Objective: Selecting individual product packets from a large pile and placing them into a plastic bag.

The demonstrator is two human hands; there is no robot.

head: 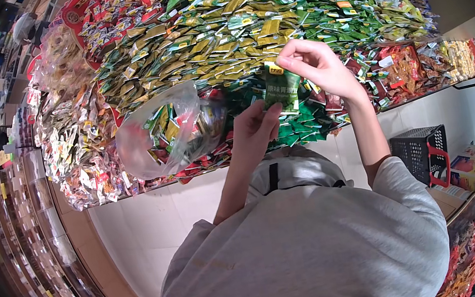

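Observation:
A small green snack packet with printed writing is stretched between my two hands, its front turned up towards me. My right hand pinches its top edge between thumb and fingers. At the lower left corner, my left hand grips it between thumb and fingertips. Left of that hand, a clear plastic bag lies on the heaped packets with its mouth open. Several green, yellow and red packets show inside it. Green packets lie beneath the held one.
Yellow-green packets cover the display's middle, with dark green ones to the right and red-and-white ones at far left. A black basket with a red handle stands at right. Shelving runs along the left.

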